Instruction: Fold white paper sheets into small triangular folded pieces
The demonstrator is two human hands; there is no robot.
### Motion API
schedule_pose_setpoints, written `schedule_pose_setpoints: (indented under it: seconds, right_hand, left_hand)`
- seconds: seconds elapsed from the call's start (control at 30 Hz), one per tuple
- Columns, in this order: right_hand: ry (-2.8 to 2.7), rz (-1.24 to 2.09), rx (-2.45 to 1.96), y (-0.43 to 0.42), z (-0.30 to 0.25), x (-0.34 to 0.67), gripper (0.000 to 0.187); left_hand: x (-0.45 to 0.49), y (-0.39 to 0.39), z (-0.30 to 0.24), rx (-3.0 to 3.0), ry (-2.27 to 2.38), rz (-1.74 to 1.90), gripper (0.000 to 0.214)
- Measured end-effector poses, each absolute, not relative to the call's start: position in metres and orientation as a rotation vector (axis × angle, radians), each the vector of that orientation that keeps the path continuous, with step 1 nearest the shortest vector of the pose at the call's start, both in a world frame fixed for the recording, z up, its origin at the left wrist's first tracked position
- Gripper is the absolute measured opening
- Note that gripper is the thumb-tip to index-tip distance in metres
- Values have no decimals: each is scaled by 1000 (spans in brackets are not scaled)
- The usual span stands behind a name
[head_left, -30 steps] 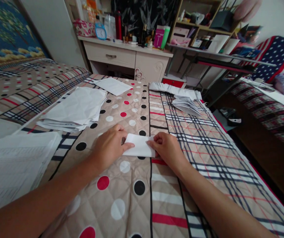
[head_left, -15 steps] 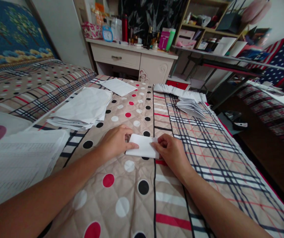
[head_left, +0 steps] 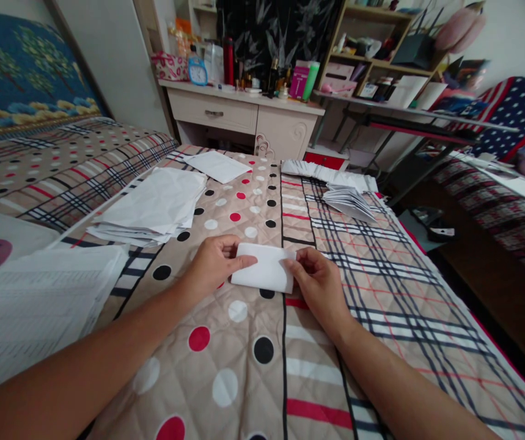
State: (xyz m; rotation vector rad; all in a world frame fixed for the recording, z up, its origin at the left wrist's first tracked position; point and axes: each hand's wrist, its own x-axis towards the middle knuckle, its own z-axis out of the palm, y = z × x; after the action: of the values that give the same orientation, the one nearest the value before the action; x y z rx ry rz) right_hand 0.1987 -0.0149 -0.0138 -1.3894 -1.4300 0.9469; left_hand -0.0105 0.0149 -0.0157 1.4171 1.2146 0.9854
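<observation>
A small folded white paper (head_left: 266, 269) lies just above the quilted bedspread (head_left: 244, 354) in front of me. My left hand (head_left: 214, 264) pinches its left end, thumb under and index finger along the top. On the right end my right hand (head_left: 318, 281) grips with curled fingers. Both hands are closed on the paper.
A loose stack of white sheets (head_left: 154, 205) lies to the left, one sheet (head_left: 219, 166) farther back. Folded papers (head_left: 349, 200) are piled at the right near the bed's edge. A large printed sheet (head_left: 33, 305) sits at the near left. A cluttered dresser (head_left: 244, 113) stands behind.
Both hands have lifted the folded paper slightly off the bedspread and shifted their grip on its ends. The camera view tilted a little.
</observation>
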Motion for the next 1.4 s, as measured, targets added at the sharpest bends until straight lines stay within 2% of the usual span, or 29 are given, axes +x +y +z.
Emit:
schedule_pose_setpoints:
  seconds: [0.17, 0.47, 0.77, 0.9, 1.0, 1.17, 1.27, 1.4]
  right_hand:
    - [-1211, 970, -1177, -12, -12, 197, 20]
    - [-981, 1167, -1068, -16, -9, 197, 17]
    - [-1196, 937, -1239, -15, -15, 199, 23]
    - [-1080, 1041, -1252, -11, -17, 203, 23]
    - [-1056, 1076, -1246, -4, -21, 204, 34]
    - [-1121, 1041, -1316, 4, -22, 201, 40]
    - [-1074, 1151, -1254, 4, -17, 199, 48]
    - [-969, 1299, -1097, -3, -9, 197, 42]
  left_hand:
    - [-7, 12, -13, 1324, 1183, 1183, 21]
    - [-5, 4, -5, 1365, 1223, 1298, 17]
    - [-11, 11, -17, 1456, 1213, 1214, 18]
    - [-14, 10, -23, 1552, 1186, 1232, 11]
    - [-14, 8, -24, 1627, 1165, 1249, 7]
    - [-11, 5, -21, 1683, 1156, 1247, 6]
    - [-11, 5, -16, 1752, 1176, 1274, 8]
    - [-12, 5, -9, 1702, 1200, 1326, 13]
